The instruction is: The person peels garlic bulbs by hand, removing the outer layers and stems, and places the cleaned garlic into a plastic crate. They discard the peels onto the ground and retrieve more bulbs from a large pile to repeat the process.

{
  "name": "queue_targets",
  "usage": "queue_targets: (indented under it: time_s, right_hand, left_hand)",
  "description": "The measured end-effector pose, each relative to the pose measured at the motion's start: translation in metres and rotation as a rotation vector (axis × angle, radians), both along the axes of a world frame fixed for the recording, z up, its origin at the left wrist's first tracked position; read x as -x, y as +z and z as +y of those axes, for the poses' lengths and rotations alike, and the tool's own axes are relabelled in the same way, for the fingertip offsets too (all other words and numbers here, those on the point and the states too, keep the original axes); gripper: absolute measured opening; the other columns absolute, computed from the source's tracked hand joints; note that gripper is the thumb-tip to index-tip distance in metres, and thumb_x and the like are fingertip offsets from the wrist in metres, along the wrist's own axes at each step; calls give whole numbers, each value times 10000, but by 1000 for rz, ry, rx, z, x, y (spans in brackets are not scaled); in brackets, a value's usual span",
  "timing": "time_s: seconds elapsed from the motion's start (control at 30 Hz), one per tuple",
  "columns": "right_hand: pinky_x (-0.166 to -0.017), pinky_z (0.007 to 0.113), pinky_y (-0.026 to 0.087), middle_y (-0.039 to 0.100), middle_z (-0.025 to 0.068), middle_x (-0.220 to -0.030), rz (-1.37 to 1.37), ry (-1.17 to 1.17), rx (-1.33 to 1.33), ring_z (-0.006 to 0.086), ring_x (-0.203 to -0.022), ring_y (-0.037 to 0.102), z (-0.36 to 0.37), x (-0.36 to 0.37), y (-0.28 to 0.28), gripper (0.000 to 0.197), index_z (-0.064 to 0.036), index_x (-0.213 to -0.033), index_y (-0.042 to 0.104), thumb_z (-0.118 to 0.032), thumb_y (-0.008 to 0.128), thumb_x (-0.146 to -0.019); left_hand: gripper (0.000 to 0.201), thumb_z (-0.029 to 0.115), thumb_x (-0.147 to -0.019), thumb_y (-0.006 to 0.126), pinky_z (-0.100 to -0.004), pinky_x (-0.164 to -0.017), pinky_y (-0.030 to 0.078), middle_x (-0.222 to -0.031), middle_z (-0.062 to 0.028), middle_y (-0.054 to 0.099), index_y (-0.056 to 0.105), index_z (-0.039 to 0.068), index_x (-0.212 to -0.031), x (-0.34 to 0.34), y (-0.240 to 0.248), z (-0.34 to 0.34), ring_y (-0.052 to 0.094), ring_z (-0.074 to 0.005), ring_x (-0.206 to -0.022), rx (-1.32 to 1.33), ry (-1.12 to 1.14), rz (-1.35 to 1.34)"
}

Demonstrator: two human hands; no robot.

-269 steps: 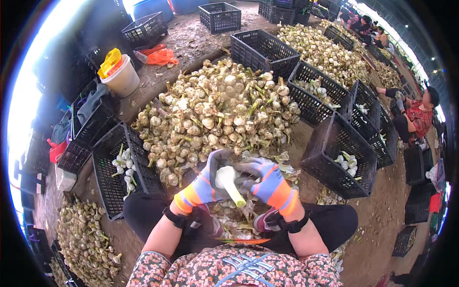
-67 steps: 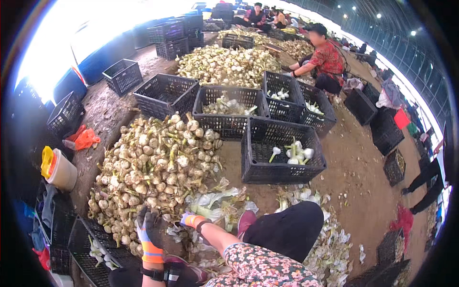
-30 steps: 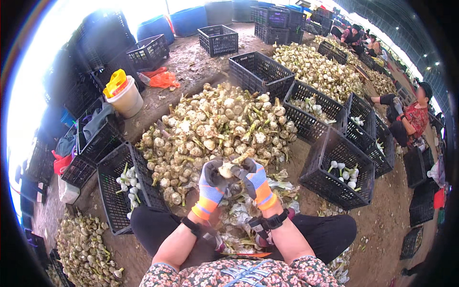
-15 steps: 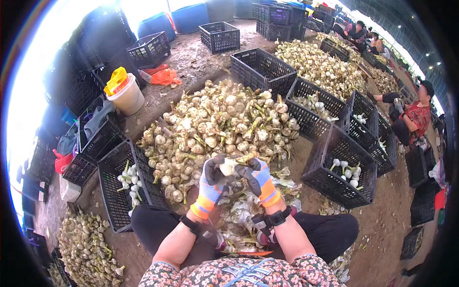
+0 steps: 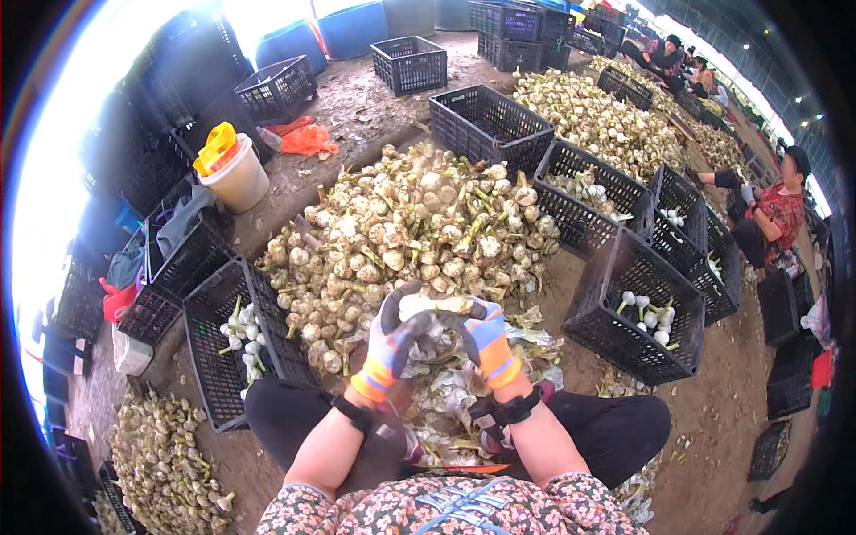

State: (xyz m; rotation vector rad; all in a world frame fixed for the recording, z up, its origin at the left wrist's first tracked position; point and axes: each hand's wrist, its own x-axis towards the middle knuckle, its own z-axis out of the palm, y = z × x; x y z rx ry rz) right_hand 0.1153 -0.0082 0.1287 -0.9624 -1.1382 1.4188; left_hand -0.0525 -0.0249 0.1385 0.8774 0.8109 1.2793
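Note:
Both my hands wear gloves with dark grey palms and fingers and striped orange and lilac cuffs. Between them, above the front of a big heap of garlic (image 5: 401, 223), is one pale garlic bulb (image 5: 415, 306). My left hand (image 5: 395, 334) has its fingers curled round the bulb. On the right, my right hand (image 5: 482, 334) grips the greenish stem (image 5: 453, 305), which lies roughly level. Its fingertips are partly hidden. Papery peelings (image 5: 450, 392) are scattered beneath my hands, between my crossed legs.
Black crates with cleaned white garlic stand at my left (image 5: 230, 357) and right (image 5: 637, 312). Beyond the heap is another black crate (image 5: 490, 129). A white bucket (image 5: 236, 178) holds something yellow. Another person (image 5: 776, 214) sits at the far right. More garlic (image 5: 165, 459) lies lower left.
The bulb and stem have turned from slanting up to the right to nearly level. My left fingers have shifted round the bulb, and my right hand has rolled slightly.

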Motion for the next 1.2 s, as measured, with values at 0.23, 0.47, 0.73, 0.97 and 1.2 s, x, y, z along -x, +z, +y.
queue_targets:
  time_s: [0.23, 0.47, 0.73, 0.97, 1.2]
  right_hand:
    - [-661, 250, 492, 692, 73, -885, -14, 75, -76, 112, -767, 624, 7, 5, 4, 187, 12, -977, 666, -63, 634, -808]
    - [-695, 330, 531, 673, 114, -824, -452, -236, 196, 244, -817, 666, 38, -66, -47, 265, -7, -1033, 647, -91, 649, -782]
    - [-779, 379, 493, 635, 170, -944, -851, 111, -426, 324, -866, 617, 0, 5, 51, 344, -37, -1050, 660, -163, 661, -730]
    - [-825, 408, 480, 612, 173, -1021, -1221, 235, -380, 335, -938, 597, 5, 6, 53, 360, -35, -1007, 639, -171, 608, -675]
    - [-788, 365, 484, 611, 188, -929, -268, 6, -83, 345, -867, 602, -5, 21, 8, 270, 33, -960, 592, -79, 647, -721]
  left_hand:
    - [575, 177, -820, 703, -276, -796, 514, -1109, -73, 603, 428, 11, -1297, 16, -19, 5, 614, -159, -929, -199, -5, 243]
    - [719, 144, -702, 808, -282, -825, 476, -1085, -61, 579, 421, 7, -1293, 9, 18, -5, 579, -137, -945, -85, -151, -25]
    - [671, 27, -705, 722, -269, -872, 445, -1110, -64, 523, 404, 3, -1297, 4, -9, 1, 531, -148, -983, -291, 8, 492]
    - [788, -9, -683, 740, -285, -909, 455, -1195, -89, 505, 337, 5, -1360, -2, -14, -4, 532, -146, -1041, -174, -88, 350]
    - [631, -76, -731, 683, -297, -833, 503, -1213, -112, 545, 421, -21, -1303, 19, -36, 6, 578, -156, -1000, -160, 146, 225]
